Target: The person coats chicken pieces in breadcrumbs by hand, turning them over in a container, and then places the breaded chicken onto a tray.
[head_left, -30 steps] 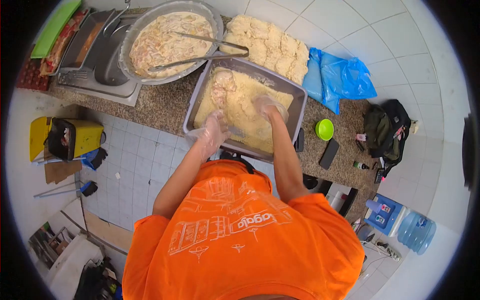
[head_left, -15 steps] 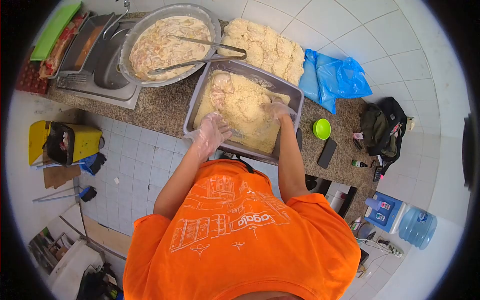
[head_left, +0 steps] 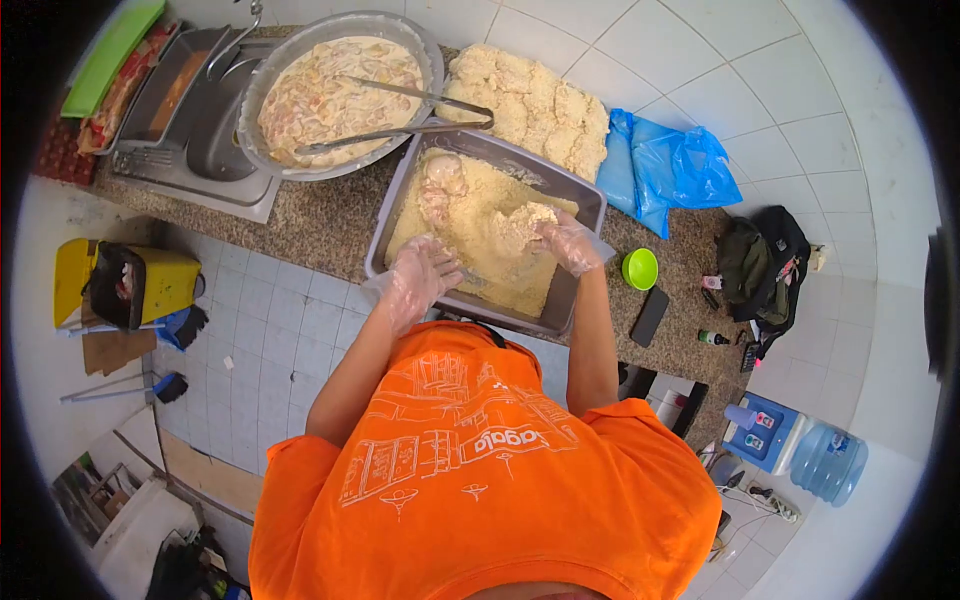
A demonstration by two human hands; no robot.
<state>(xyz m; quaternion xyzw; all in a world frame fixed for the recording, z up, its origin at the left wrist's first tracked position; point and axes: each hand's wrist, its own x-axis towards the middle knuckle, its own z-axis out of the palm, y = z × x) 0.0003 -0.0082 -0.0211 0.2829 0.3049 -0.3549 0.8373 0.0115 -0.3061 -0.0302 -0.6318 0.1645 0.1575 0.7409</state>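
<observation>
A grey rectangular tub (head_left: 392, 212) holds pale crumbs (head_left: 500, 285). My right hand (head_left: 572, 243), in a clear plastic glove, grips a crumb-coated piece of meat (head_left: 527, 224) over the right part of the tub. Fingers apart, my gloved left hand (head_left: 420, 275) is at the tub's left front, holding nothing. Another piece, pink and partly bare (head_left: 441, 188), lies in the crumbs at the back left. Coated pieces (head_left: 530, 95) are heaped behind the tub.
A round basin (head_left: 250, 125) of battered meat stands back left, metal tongs (head_left: 400, 134) across its rim. Blue plastic bags (head_left: 675, 165), a green bowl (head_left: 640, 269), a phone (head_left: 650, 317) and a dark bag (head_left: 765, 262) lie to the right. The sink (head_left: 225, 145) is at the left.
My right hand has come up out of the crumbs and now shows the coated piece in its fingers. My left hand has shifted only slightly.
</observation>
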